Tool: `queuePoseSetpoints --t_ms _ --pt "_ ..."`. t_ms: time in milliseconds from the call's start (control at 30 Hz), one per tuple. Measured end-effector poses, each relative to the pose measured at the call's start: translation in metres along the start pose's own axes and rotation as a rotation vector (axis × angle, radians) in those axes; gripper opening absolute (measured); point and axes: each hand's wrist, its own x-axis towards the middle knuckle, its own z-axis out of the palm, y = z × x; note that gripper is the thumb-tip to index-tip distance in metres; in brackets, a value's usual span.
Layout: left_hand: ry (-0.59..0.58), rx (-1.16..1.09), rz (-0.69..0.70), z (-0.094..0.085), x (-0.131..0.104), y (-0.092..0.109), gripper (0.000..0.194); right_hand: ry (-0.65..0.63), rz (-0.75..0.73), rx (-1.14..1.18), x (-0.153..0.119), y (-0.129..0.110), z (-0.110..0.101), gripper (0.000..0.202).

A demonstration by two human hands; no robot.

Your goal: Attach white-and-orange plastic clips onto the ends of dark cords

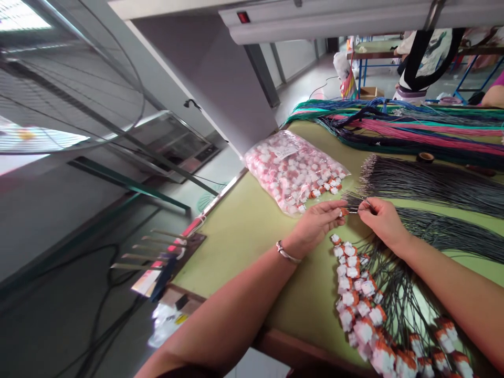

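Nearest us lie the wired connectors [364, 333], white and orange, on dark leads [397, 299] that fan over the near part of the green tabletop [220, 236]. In the head view, our left hand [317, 223] is partly closed, gripping one small connector [343, 212] at the fingertips, above the wired ones. Our right hand [381, 220] is closed in a pinch on a thin wire [353, 211], its end pointing at that connector; we cannot tell whether the end is inside it. We see a bracelet [287, 253] on our left wrist. Just beyond the left hand lies a clear bag [291, 170] of similar connectors, some by its right end. It bears a white label [286, 151] with marks too small for us to read. To the right are two bundles of dark wires [433, 184], with a tape roll [425, 157] at the farther one. Behind them we see long coloured wires [394, 126] in green, pink and blue
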Motion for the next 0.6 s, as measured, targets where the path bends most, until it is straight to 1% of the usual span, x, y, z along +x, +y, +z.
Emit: queuePoseSetpoints --t_ms 200,367,467,600 --pt "-0.008 -0.035 -0.010 -0.0010 0.0016 -0.0024 0.019 -0.019 0.004 -0.003 -0.0011 0.0009 0.0021 0.013" --pt "-0.032 -0.053 -0.023 -0.0005 0.0015 -0.0033 0.024 0.011 0.021 0.012 -0.0003 -0.0004 0.0022 0.015" --pt "-0.051 -0.046 -0.034 0.0006 0.0006 -0.0029 0.025 0.005 0.034 0.009 0.0000 0.0006 0.0033 0.014" --pt "-0.049 -0.016 -0.031 0.0011 0.0006 -0.0027 0.026 0.009 0.046 -0.011 0.0002 0.0028 0.0044 0.012"
